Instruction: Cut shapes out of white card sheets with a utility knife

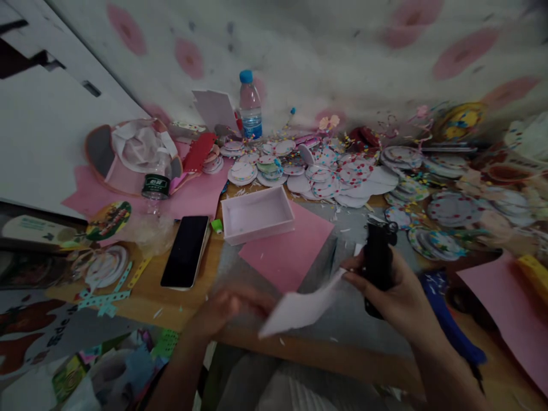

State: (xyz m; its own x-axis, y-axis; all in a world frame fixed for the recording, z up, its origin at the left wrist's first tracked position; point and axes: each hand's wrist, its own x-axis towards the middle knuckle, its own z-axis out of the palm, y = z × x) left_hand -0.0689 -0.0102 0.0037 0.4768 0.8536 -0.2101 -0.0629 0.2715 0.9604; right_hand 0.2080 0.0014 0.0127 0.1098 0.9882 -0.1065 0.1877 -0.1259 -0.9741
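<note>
"Handling thin white paper [299, 311], I'd judge — over the flat grey mat [368, 332], my right hand [398, 288] holds it plus a black tool [377, 257]."

"Left hand [231, 305]?"

"Blurred, can't tell — next probably calls for steadiness."

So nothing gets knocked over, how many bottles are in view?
2: a blue-capped bottle upright at the back, left of centre, and a green-labelled bottle at left, beyond the phone. Others may be hidden.

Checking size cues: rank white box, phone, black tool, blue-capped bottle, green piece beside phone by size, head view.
White box
Phone, black tool: look alike, unranked; tool partly hidden
Blue-capped bottle
Green piece
</note>
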